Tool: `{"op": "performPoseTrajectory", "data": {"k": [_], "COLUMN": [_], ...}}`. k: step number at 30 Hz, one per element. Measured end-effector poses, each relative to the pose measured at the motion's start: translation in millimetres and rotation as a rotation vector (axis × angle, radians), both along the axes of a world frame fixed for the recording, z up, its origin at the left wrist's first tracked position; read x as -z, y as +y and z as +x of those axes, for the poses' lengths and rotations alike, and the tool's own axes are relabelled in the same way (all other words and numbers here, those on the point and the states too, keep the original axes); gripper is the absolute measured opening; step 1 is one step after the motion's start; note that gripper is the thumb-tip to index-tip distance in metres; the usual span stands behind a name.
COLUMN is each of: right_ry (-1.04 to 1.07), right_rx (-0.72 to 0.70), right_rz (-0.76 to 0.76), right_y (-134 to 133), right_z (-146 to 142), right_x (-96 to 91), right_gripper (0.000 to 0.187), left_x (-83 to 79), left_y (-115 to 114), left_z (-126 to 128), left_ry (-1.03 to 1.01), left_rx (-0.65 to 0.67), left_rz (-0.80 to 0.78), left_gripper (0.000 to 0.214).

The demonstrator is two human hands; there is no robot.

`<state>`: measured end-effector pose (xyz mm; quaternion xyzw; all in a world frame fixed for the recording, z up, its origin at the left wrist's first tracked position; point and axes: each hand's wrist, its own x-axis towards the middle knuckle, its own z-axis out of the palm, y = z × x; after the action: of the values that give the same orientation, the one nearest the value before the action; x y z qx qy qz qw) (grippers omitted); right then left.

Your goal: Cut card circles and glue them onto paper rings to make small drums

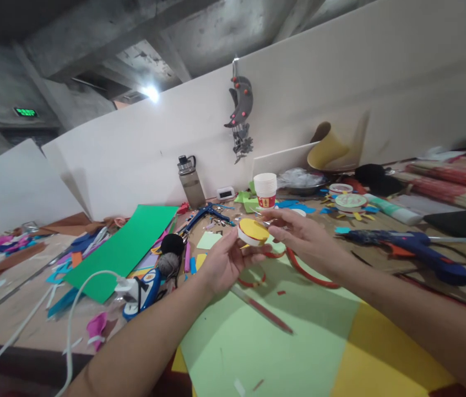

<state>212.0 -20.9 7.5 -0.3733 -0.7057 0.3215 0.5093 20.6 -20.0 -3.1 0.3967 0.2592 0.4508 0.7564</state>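
My left hand (227, 263) is closed around a short white cup piece topped with a yellow disc (253, 231), held up above the table. My right hand (303, 234) reaches in from the right with fingers pinched at the disc's far edge; what they pinch, if anything, is too small to make out. Below the hands lie a light green sheet (266, 336) and a yellow sheet (381, 364), with a curved red strip (311, 275) on them.
A blue glue gun (406, 248) lies at the right. A stack of paper cups (265, 189), a water bottle (190, 182) and a dark green sheet (128, 248) stand near the white partition. Paper scraps, a white cable (88, 286) and rolled materials (451, 176) clutter the table.
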Motion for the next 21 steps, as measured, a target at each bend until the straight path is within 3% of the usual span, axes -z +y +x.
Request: {"op": "performPoseTrajectory", "data": {"k": [10, 21], "right_ry": [-0.109, -0.098], "right_rx": [-0.012, -0.054], "right_rz": [0.068, 0.04], "right_y": [1.1, 0.0], "right_z": [-0.8, -1.4], "right_x": [1.6, 1.4], "right_gripper": [0.029, 0.032], "left_x": [0.2, 1.7], "left_y": [1.3, 0.1], "left_z": [0.1, 2.7], "left_ry": [-0.038, 0.008], "left_rx": [0.051, -0.04], "left_rz": [-0.083, -0.046], "left_gripper": [0.046, 0.039]}}
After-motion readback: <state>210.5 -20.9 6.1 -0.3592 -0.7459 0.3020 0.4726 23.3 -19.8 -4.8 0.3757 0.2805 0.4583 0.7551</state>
